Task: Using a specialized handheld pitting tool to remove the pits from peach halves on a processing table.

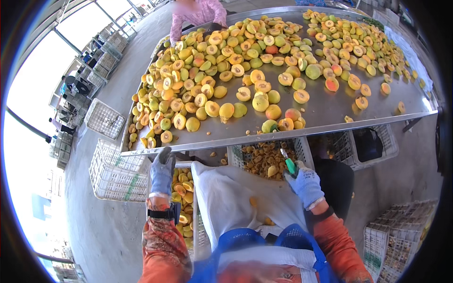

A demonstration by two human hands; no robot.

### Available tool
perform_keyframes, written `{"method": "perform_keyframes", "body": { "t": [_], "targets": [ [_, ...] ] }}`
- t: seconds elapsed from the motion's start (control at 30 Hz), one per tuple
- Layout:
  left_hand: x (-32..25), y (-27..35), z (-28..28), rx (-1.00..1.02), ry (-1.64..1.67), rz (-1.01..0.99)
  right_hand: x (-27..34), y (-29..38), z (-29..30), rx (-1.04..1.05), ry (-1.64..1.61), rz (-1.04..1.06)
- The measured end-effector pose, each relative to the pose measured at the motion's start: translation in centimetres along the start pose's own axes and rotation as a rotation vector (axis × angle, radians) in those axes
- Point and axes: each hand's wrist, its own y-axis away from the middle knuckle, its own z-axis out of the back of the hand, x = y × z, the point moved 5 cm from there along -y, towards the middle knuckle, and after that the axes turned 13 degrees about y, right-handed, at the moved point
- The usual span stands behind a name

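Note:
Many halved yellow peaches [237,70] lie cut side up or down on a metal-topped table [212,139], with some whole-looking fruit among them. My left hand [162,173], in a blue-grey work glove, is at the table's near left edge, above a crate of peach halves [183,189]; no fruit shows in it. My right hand [304,182], gloved alike, holds a green-handled tool [290,165] with a metal tip pointing up and left. Behind that tool, under the table edge, a crate holds peach pits and scraps [263,159]. A white cloth apron [240,194] covers my lap.
Across the table a person in a pink patterned top [208,12] leans over the fruit. White plastic crates [116,173] stand on the floor at left, with another [105,118] behind them. More stacked crates [396,233] are at lower right. A crate with a dark bag [368,145] sits under the table.

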Motion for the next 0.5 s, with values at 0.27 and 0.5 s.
{"method": "perform_keyframes", "body": {
  "t": [0.27, 0.5],
  "targets": [
    [-5.5, -8.0, -22.2, 0.465, -1.016, -0.424, -0.1, -0.2, -1.4, 0.055, -0.174, 0.05],
    [-3.6, -9.6, -21.6, 0.655, 0.482, 0.32, 0.7, -0.5, -0.6, 0.022, -0.222, 0.135]
  ]
}}
